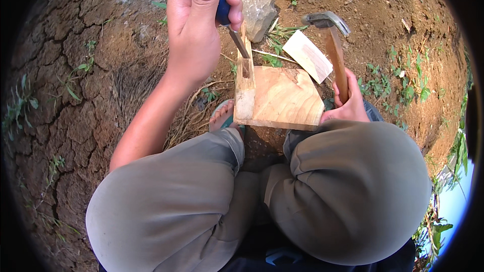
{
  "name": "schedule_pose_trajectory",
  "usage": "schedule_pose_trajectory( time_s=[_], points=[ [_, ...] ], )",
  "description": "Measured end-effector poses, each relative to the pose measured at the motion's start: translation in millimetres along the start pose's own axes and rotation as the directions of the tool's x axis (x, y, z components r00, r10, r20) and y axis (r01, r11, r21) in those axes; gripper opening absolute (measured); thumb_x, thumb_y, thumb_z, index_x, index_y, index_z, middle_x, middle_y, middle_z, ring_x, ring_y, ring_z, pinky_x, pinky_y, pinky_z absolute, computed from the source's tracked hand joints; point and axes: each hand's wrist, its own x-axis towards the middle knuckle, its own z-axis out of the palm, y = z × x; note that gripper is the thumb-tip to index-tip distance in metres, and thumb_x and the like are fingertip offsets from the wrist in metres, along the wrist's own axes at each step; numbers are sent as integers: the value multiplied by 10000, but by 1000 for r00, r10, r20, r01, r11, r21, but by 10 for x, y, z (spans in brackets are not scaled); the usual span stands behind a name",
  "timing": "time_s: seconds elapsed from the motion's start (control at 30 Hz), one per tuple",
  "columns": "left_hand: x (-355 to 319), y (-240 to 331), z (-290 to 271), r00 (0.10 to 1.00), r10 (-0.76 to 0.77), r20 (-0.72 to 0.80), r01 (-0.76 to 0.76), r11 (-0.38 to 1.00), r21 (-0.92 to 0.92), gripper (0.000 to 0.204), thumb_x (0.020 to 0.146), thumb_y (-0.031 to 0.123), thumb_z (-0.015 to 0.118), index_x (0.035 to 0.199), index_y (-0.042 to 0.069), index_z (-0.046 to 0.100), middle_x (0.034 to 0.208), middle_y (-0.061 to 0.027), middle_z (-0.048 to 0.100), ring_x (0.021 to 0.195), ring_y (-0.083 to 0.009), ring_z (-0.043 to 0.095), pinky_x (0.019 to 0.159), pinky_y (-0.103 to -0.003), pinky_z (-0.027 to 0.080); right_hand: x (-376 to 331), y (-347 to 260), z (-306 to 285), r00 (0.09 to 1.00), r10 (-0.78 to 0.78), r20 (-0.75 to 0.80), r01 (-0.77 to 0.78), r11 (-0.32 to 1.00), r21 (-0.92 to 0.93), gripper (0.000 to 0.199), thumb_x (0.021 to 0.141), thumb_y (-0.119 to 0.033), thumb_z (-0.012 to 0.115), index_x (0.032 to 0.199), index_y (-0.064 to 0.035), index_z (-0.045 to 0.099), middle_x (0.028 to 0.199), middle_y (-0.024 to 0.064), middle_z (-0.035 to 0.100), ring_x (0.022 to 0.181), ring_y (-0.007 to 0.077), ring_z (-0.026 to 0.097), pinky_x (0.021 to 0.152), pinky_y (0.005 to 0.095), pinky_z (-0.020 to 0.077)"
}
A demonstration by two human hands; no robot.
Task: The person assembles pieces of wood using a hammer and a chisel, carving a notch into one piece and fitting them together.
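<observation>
My left hand (194, 35) is closed around the blue handle of a chisel (238, 42). The chisel's metal blade points down and its tip meets a slot cut in a narrow wooden strip (245, 93). That strip lies along the left edge of a broad wooden board (285, 93) in front of my knees. In my right hand (351, 102), beside the board's right corner, is the wooden handle of a claw hammer (337, 53). The hammer stands upright with its metal head at the top, apart from the chisel.
A grey stone (256, 10) sits beyond the strip. A pale wood offcut (308, 57) lies between board and hammer. My bent knees (348, 186) frame the near side, with a sandaled foot (222, 116) left of the board. Cracked soil (55, 85) and small weeds surround this.
</observation>
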Motion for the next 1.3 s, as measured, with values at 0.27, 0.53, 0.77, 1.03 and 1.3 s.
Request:
schedule_pose_trajectory(
  time_s=[0.27,0.53,0.77,1.03,1.3],
  points=[
    [12,-6,96,997,-65,41,62,995,78,426,1074,495,428,1175,81,405,834,-35,507,649,-93,506,599,-231,432,49,96,-38,998,47,-38,-47,999,7,1429,292,-99,1060,1518,-129,327,936,-58,461,644,-23,339,543,138,289],
    [61,-88,142,992,-62,110,66,997,-34,331,1069,377,527,1174,81,423,836,-1,509,651,-63,479,582,-205,407,60,114,-27,997,-41,-63,42,999,23,1414,301,-27,1042,1514,-122,320,964,-44,461,609,-17,346,515,148,304],
    [198,65,270,975,-185,122,164,973,164,273,1073,344,535,1142,99,438,841,-5,530,679,-75,544,594,-230,467,132,40,-74,995,-63,-77,63,998,-10,1391,328,-73,1056,1511,-101,324,962,-39,460,652,-1,371,554,150,319],
    [199,19,199,982,-145,118,124,979,164,360,1004,336,664,1117,56,467,770,-26,616,665,-92,641,608,-267,542,110,-67,-25,996,-61,-71,59,998,-26,798,805,-59,783,1483,-117,367,967,-31,422,839,46,409,695,175,344],
    [173,94,72,958,-171,229,151,983,104,576,1012,608,494,1183,59,453,855,-21,520,707,-101,537,663,-288,475,124,-17,-107,992,64,-109,-64,998,9,866,758,-78,853,1478,-129,373,984,-35,419,858,51,405,741,180,341]
  ],
)
